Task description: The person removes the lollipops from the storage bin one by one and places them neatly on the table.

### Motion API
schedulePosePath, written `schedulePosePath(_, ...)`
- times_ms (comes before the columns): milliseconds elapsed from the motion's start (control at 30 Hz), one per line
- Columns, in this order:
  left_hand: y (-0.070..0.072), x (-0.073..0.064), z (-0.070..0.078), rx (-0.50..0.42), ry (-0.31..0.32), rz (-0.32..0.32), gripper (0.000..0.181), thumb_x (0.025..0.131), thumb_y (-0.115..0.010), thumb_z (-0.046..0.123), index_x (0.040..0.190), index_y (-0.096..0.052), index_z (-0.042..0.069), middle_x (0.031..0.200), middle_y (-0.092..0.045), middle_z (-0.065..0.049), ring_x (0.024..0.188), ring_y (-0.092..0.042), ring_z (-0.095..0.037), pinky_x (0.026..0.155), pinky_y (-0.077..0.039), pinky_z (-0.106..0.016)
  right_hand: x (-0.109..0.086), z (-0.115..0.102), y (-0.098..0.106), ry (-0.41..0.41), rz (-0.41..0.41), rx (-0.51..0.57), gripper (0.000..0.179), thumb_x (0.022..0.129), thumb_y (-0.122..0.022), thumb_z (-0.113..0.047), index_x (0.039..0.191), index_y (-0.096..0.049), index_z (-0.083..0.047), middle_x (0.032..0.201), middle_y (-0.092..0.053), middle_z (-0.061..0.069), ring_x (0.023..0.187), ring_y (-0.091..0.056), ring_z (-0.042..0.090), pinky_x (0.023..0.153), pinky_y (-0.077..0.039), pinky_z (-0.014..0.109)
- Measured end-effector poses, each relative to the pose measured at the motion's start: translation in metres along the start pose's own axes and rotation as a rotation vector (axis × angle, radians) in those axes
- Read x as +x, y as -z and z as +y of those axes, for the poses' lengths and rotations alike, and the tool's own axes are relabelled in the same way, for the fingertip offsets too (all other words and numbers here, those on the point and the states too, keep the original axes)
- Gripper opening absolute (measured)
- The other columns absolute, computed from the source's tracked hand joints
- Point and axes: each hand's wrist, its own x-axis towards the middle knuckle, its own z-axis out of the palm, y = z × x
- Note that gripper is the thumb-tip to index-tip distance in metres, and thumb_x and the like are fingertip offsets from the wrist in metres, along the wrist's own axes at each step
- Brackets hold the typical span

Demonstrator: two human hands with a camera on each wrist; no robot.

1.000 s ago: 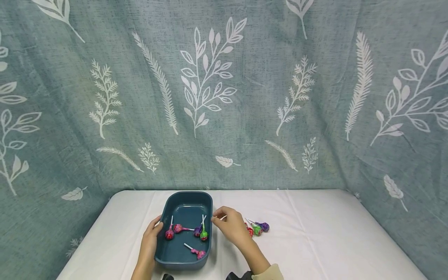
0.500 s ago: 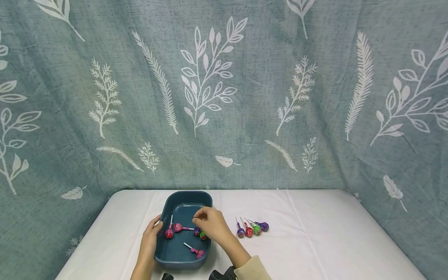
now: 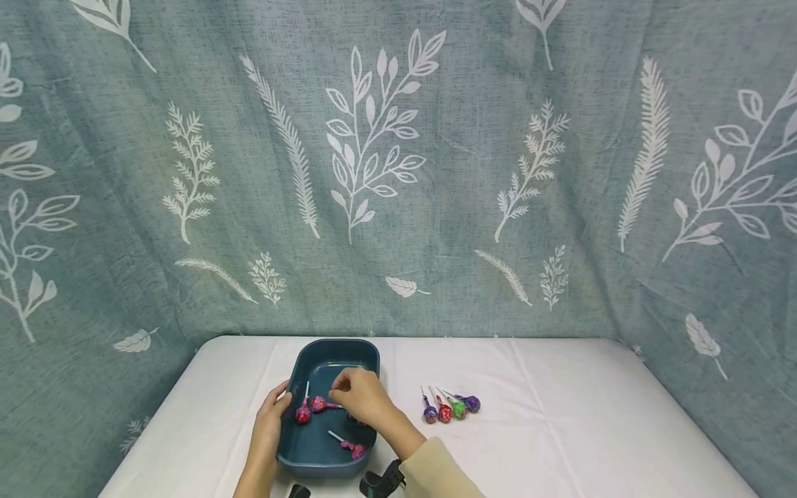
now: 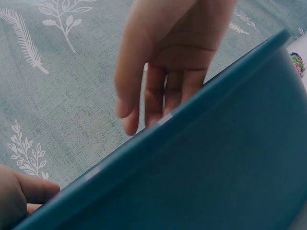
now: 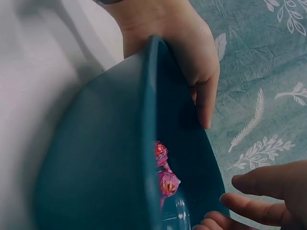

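Observation:
A dark teal plastic bin (image 3: 311, 453) stands on the left part of the table, with my left hand (image 3: 266, 425) gripping its left side near the rim. Inside lie a red lollipop (image 3: 302, 413), a pink lollipop (image 3: 318, 404) and another pink lollipop (image 3: 357, 451) lower down. My right hand (image 3: 362, 398) hovers over the bin, partly covering more lollipops there. In the right wrist view the thumb and index finger of my right hand (image 5: 268, 196) stand apart, and nothing shows between them.
Right of the bin, several lollipops lie on the white-covered table (image 3: 560, 429): a purple one (image 3: 429, 414), a red one (image 3: 445, 413), a green one (image 3: 459, 409) and another purple one (image 3: 473, 403). A leaf-patterned curtain (image 3: 461, 207) hangs behind.
My right hand has moved left from beside the bin's right rim to above its inside. That uncovers the lollipops on the table. The left hand stays on the bin.

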Motion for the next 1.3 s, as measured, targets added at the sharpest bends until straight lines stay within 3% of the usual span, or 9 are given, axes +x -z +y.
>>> schedulePosePath(333, 0.001, 0.0, 0.001, 0.012, 0.004, -0.018, 0.051, 0.104, -0.035, 0.029, 0.148, -0.032, 0.004, 0.15, -0.029, -0.027, 0.138, -0.021, -0.048, 0.107, -0.016, -0.065, 0.016, -0.019, -0.005, 0.008, -0.099, -0.032, 0.012, 0.086, -0.072, -0.018, 0.085, -0.07, -0.007, 0.073, -0.062, -0.005, 0.064, -0.055, 0.007, 0.056, -0.048, 0.024)
schedulePosePath(733, 0.0, 0.001, -0.001, -0.022, -0.035, -0.019, 0.05, 0.104, -0.036, 0.026, 0.147, -0.034, 0.001, 0.144, -0.037, -0.03, 0.134, -0.031, -0.046, 0.108, -0.021, -0.061, 0.022, -0.024, -0.02, 0.015, -0.122, -0.101, 0.011, 0.084, -0.072, -0.014, 0.077, -0.07, -0.006, 0.064, -0.058, -0.007, 0.057, -0.048, 0.006, 0.052, -0.041, 0.021)
schedulePosePath(1067, 0.001, -0.001, 0.001, 0.001, 0.001, -0.025, 0.051, 0.104, -0.035, 0.03, 0.148, -0.033, 0.002, 0.147, -0.033, -0.029, 0.135, -0.027, -0.048, 0.106, -0.02, -0.064, 0.025, -0.033, -0.029, 0.008, -0.199, -0.146, 0.013, 0.083, -0.073, -0.013, 0.078, -0.071, -0.002, 0.064, -0.061, -0.002, 0.056, -0.05, 0.008, 0.053, -0.044, 0.021)
schedulePosePath(1300, 0.002, -0.001, 0.002, 0.001, -0.011, -0.028, 0.052, 0.104, -0.036, 0.03, 0.147, -0.033, 0.001, 0.147, -0.033, -0.029, 0.136, -0.027, -0.048, 0.107, -0.02, -0.064, 0.031, -0.028, -0.04, -0.006, -0.226, -0.227, 0.014, 0.084, -0.074, -0.014, 0.083, -0.074, 0.0, 0.065, -0.064, 0.001, 0.056, -0.053, 0.01, 0.053, -0.047, 0.022)
